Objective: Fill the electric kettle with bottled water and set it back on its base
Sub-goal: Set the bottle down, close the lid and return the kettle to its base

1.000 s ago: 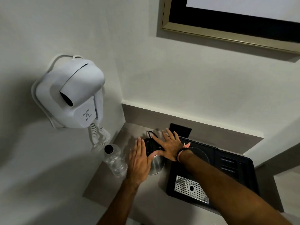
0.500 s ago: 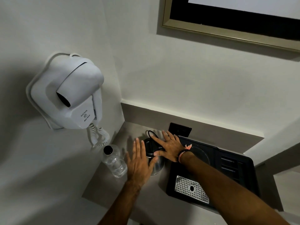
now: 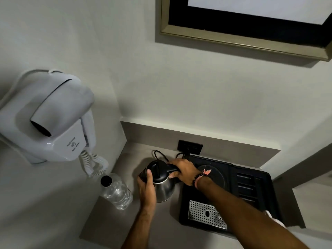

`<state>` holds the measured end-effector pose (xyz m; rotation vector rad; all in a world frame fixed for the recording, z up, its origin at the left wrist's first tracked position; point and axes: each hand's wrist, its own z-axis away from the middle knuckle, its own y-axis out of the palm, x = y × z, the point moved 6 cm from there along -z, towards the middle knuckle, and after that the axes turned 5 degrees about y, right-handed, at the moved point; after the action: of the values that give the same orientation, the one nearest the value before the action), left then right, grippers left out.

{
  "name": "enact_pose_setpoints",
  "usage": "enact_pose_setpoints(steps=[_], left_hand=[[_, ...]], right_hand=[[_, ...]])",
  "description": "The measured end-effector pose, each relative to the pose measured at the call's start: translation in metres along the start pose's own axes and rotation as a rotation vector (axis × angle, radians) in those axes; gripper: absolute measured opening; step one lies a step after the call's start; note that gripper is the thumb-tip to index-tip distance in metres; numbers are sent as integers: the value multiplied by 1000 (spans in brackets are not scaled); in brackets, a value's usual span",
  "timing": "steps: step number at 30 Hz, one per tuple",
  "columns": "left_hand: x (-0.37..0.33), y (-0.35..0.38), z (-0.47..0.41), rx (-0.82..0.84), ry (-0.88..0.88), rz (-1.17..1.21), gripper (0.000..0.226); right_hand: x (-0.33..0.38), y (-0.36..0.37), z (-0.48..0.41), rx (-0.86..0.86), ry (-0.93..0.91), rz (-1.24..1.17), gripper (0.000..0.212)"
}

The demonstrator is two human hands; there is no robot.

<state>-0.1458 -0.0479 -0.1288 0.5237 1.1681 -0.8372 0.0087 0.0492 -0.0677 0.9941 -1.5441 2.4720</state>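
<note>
A steel electric kettle (image 3: 164, 189) with a black lid stands on the grey counter, between a water bottle and a black tray. My right hand (image 3: 185, 171) is closed around the kettle's black handle. My left hand (image 3: 146, 187) grips the kettle's left side, thumb on the lid near the spout. The clear water bottle (image 3: 115, 192) with a black cap stands upright just left of the kettle. The round kettle base (image 3: 218, 174) sits in the black tray, partly hidden by my right wrist.
The black tray (image 3: 251, 198) with a perforated metal drip grille (image 3: 206, 213) fills the counter's right side. A black wall socket (image 3: 190, 146) with cords is behind the kettle. A white wall-mounted hair dryer (image 3: 53, 123) hangs at the left. A framed picture (image 3: 242, 36) hangs above.
Both hands were flat and spread over the kettle; now the right hand has closed on the handle and the left has wrapped the kettle's side. The view has moved closer.
</note>
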Motion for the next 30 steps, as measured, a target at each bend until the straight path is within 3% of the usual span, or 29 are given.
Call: enact_pose_setpoints(steps=[8,14,17,22,30], left_hand=[[-22,11,9,6,47,37,61],[-68,42,19,64,213,94,53],[-93,73,26,151,279,84,62],[-86,129,56,255,169,15,86],[-46,178,85,384,105,-35,66]], right_hand=[[4,-20,13,-177,-66,-77,39],[-1,-71,39,-326,-102,-128,39],[-20,-98,58,-384,-56,-134,43],[-66,-126,98,-456,57,-144,41],[-121,-120,140,-474,188,-157,43]])
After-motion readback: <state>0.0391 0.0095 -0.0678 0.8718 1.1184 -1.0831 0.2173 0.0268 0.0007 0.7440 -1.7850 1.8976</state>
